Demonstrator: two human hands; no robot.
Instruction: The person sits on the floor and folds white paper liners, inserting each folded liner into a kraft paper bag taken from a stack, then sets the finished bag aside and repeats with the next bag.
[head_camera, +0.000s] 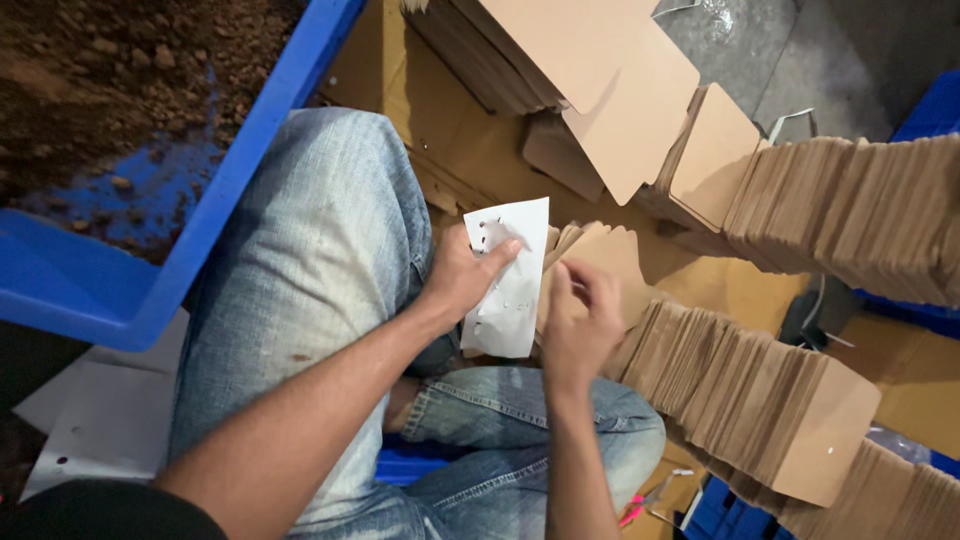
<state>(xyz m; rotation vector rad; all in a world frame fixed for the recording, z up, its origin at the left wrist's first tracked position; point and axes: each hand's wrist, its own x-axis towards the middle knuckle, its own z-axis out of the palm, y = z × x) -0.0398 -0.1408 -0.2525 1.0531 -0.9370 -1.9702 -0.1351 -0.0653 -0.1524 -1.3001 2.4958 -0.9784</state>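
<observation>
Denim covers my knees (330, 300) nearest the camera, and everything else I place from the white card (508, 280) above them. My left hand (462, 275) grips the card's left edge, thumb pressed across its front. My right hand (578, 325) sits just right of the card, fingers curled narrow on a brown cardboard blank (600, 255) behind it. Further right run rows of stacked cardboard blanks (750, 390). Far left of the card stands a blue bin (230, 190) of brown soil.
</observation>
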